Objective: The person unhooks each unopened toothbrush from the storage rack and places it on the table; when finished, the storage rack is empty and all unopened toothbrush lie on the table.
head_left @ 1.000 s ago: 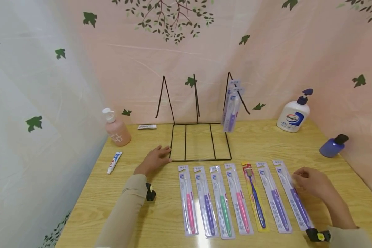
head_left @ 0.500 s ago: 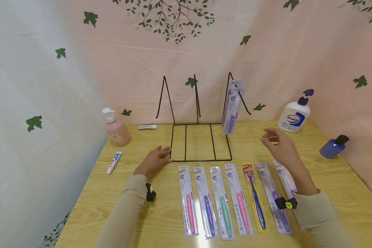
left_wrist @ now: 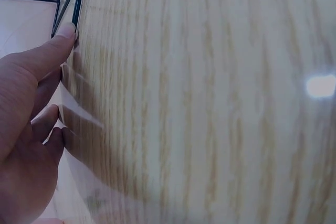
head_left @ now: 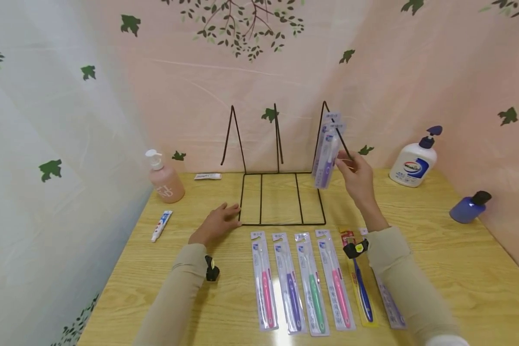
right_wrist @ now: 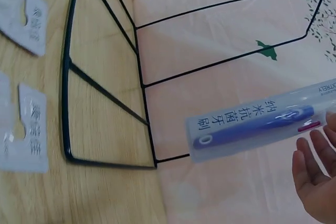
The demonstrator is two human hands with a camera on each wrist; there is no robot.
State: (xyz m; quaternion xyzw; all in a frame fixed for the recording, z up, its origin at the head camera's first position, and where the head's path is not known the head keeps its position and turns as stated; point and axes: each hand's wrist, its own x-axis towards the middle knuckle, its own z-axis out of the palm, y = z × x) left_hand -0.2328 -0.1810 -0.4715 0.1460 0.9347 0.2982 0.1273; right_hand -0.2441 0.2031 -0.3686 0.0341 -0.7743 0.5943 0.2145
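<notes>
My left hand (head_left: 218, 224) rests on the table at the black wire rack's (head_left: 281, 224) left front corner. In the left wrist view its fingertips (left_wrist: 65, 31) touch the wire. Two packaged toothbrushes hang one behind the other on the rack's right hook; the front one (head_left: 326, 163) has a purple handle. My right hand (head_left: 358, 177) is raised beside that package, fingers loosely bent, fingertips right at its edge. The right wrist view shows the blister pack (right_wrist: 252, 124) with the fingers (right_wrist: 315, 153) spread around its end. The other two hooks hold nothing.
Several packaged toothbrushes lie in a row in front, including a pink one (head_left: 265, 288), a green one (head_left: 315, 293) and a blue one on a yellow card (head_left: 363, 298); my right forearm covers the row's right end. Pump bottles (head_left: 166, 182) (head_left: 413, 166), toothpaste tubes (head_left: 161, 226) and a blue bottle (head_left: 467, 209) stand or lie around.
My right hand has left the toothbrush at the row's right end and moved up and left to the packages on the right hook. My left hand has stayed at the rack's corner.
</notes>
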